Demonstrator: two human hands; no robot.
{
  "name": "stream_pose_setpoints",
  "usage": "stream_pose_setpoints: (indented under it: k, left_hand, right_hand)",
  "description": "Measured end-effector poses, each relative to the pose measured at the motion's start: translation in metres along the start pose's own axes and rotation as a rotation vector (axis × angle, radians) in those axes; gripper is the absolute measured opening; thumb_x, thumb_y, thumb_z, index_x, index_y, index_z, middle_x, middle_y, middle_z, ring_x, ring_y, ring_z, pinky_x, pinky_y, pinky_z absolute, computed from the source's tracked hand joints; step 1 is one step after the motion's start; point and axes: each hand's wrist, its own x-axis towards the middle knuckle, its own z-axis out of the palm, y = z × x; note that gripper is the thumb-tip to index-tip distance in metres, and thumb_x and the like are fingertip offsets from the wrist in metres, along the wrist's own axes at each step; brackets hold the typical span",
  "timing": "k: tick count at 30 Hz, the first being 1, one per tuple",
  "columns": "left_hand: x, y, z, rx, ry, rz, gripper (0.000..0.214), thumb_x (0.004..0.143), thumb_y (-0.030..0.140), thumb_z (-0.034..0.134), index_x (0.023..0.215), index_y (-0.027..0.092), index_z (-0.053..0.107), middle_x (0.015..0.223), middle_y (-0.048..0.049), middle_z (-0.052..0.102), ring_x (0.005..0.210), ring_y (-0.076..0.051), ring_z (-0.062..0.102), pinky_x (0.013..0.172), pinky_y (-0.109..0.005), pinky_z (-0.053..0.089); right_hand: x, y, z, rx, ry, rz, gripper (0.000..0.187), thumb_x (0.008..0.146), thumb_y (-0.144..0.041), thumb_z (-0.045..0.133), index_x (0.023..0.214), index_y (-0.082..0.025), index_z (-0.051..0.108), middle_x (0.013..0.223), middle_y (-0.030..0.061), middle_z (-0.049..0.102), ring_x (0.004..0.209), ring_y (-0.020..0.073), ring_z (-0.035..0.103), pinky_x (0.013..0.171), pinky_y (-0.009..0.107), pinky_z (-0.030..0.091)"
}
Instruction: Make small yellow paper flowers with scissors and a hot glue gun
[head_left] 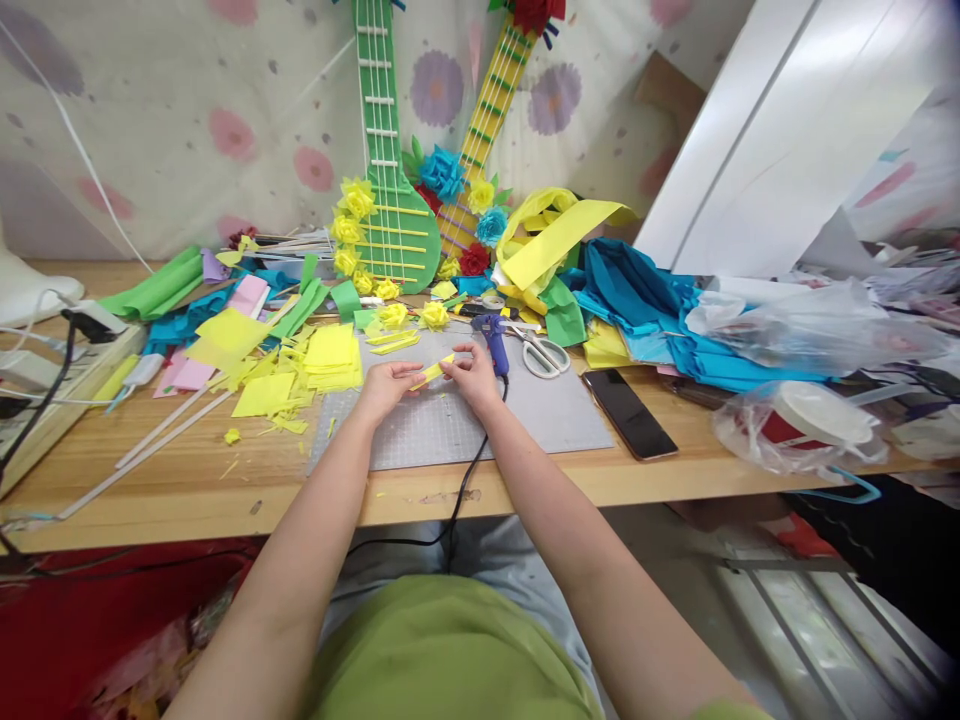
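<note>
My left hand (386, 385) and my right hand (474, 375) meet over a grey cutting mat (540, 420), both pinched on a small yellow paper strip (433, 371) held between them. The strip runs tilted from the left fingers up to the right fingers. Just behind my right hand lies a blue glue gun (491, 335), its black cord trailing off the table edge toward me. Finished yellow paper flowers (433, 316) lie at the mat's far edge. A stack of yellow paper sheets (331, 358) sits left of the mat.
Scissors (541, 352) and a dark phone (628, 413) lie right of my hands. Green and yellow paper guitars (394, 200) with flowers lean on the back wall. Blue paper (660, 315) and plastic bags (806, 420) pile up at right. A power strip (45, 385) and white sticks (161, 440) sit at left.
</note>
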Motion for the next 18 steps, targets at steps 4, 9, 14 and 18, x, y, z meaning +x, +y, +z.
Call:
stream_pose_setpoints:
  k: [4, 9, 14, 18]
  left_hand:
    - [-0.001, 0.003, -0.007, 0.006, -0.019, -0.019, 0.027, 0.066, 0.015, 0.069, 0.091, 0.009, 0.066, 0.071, -0.0058, 0.07, 0.066, -0.016, 0.067, 0.066, -0.028, 0.054]
    - [0.001, 0.005, -0.011, 0.066, 0.039, -0.057, 0.018, 0.063, 0.018, 0.072, 0.077, 0.01, 0.066, 0.057, -0.0037, 0.067, 0.052, -0.014, 0.063, 0.058, -0.026, 0.054]
    - [0.0, 0.006, -0.014, 0.076, 0.043, -0.057, 0.015, 0.069, 0.024, 0.068, 0.074, 0.01, 0.063, 0.056, -0.0048, 0.066, 0.047, -0.013, 0.062, 0.055, -0.025, 0.053]
    - [-0.001, 0.006, -0.016, 0.037, 0.115, -0.003, 0.034, 0.078, 0.043, 0.057, 0.076, 0.009, 0.061, 0.069, -0.0113, 0.069, 0.058, -0.017, 0.067, 0.051, -0.024, 0.053]
  right_hand:
    - [0.003, 0.002, -0.001, 0.031, 0.038, 0.005, 0.041, 0.059, -0.033, 0.068, 0.088, -0.022, 0.041, 0.053, -0.0094, 0.057, 0.05, 0.0111, 0.058, 0.051, 0.021, 0.037]
    - [0.003, 0.0, 0.0, 0.046, 0.051, 0.013, 0.041, 0.058, -0.032, 0.068, 0.086, -0.022, 0.04, 0.054, -0.0091, 0.057, 0.049, 0.0107, 0.057, 0.051, 0.021, 0.036]
    - [0.002, -0.001, -0.001, 0.05, 0.039, 0.011, 0.039, 0.06, -0.031, 0.067, 0.087, -0.022, 0.04, 0.054, -0.0093, 0.056, 0.05, 0.0103, 0.057, 0.051, 0.021, 0.037]
    - [0.002, -0.002, -0.003, 0.097, 0.036, 0.022, 0.039, 0.059, -0.031, 0.066, 0.086, -0.022, 0.04, 0.052, -0.0104, 0.054, 0.049, 0.0093, 0.056, 0.052, 0.02, 0.038]
